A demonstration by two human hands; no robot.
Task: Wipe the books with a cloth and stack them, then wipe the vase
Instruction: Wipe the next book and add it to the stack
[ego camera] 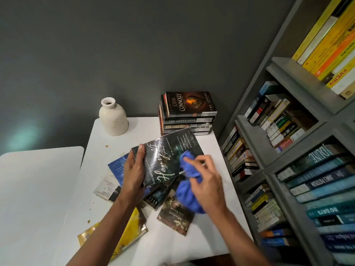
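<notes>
Head view: left hand (134,169) grips the book (167,150) by its spine; right hand (207,185), clutching the cloth (187,196), should sweep edge to edge.

A white table (182,244) is standing against a dark grey wall (115,54), with a second white surface (38,179) sitting just beside it on the left. A grey bookshelf (284,66) is rising along the right, holding yellow spines (330,45) far up and blue spines (326,181) nearer. Small brown specks (106,145), perhaps crumbs, are lying on the table's left part.
</notes>
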